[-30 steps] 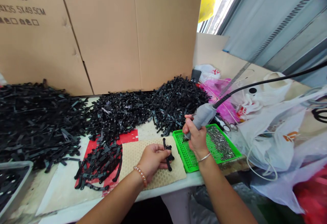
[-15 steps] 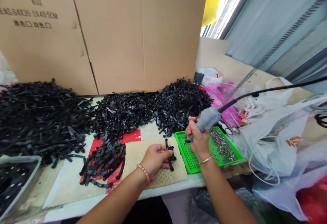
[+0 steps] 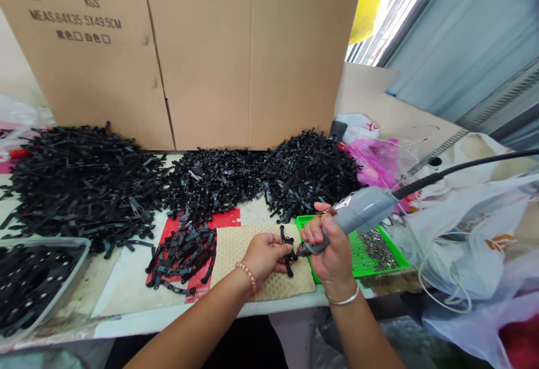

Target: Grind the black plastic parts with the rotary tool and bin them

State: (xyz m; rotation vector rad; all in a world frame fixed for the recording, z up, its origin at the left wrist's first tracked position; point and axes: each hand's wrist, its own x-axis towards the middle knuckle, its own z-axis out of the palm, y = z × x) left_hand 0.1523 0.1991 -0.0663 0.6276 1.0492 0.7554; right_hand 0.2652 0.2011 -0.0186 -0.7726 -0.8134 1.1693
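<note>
My left hand (image 3: 268, 256) pinches a small black plastic part (image 3: 288, 268) with curved arms, just above a beige honeycomb-patterned pad (image 3: 236, 245). In my right hand (image 3: 330, 248) is a grey electric screwdriver (image 3: 368, 210), held tilted, with its cable leading off to the right. The screwdriver's tip meets the black part beside my left fingertips; the exact contact point is too small to make out. Behind my right hand lies a green perforated tray (image 3: 357, 269) holding many small metal pieces (image 3: 379, 250).
Heaps of black parts (image 3: 84, 183) line the back against a large cardboard box (image 3: 206, 60). A smaller pile (image 3: 185, 254) lies on red paper left of the pad. A clear bin (image 3: 86, 248) of black pieces stands at far left. Plastic bags (image 3: 455, 223) crowd the right.
My right hand has brought the screwdriver from over the green tray leftward and down to the black part. My left hand still holds that part. The view has shifted slightly left.
</note>
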